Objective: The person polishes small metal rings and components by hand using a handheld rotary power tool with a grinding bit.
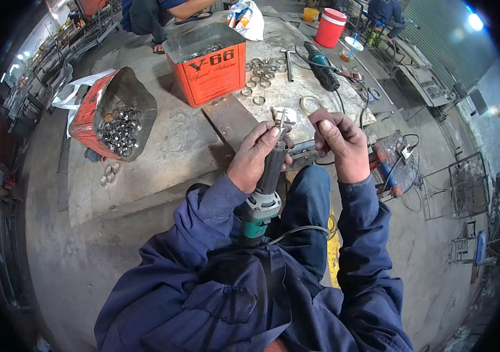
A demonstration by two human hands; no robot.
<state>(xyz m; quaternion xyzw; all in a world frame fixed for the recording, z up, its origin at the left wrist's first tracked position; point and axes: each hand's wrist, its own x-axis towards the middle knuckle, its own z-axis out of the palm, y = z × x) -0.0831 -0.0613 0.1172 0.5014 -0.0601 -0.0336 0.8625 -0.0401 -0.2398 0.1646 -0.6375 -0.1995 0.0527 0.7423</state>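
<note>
My left hand (253, 157) is wrapped round the black neck of a die grinder (271, 173). The grinder's green body points down towards my lap, and a thin metal shaft (283, 119) sticks up past my thumb. In my right hand (345, 148) a small reddish-brown piece of sandpaper (318, 115) is pinched between thumb and fingers, apart from the shaft. Just beyond the hands, a large pale ring (310, 105) lies on the metal table (168, 141). Several small metal rings (259, 75) are scattered farther back.
An upright orange tin (212, 76) stands ahead; another tin (89, 120) lies tipped at left, with metal rings (120, 132) inside. A second power tool (322, 67) and its cord rest at back right, near a red jug (331, 28). Another person (150, 17) squats at the far edge.
</note>
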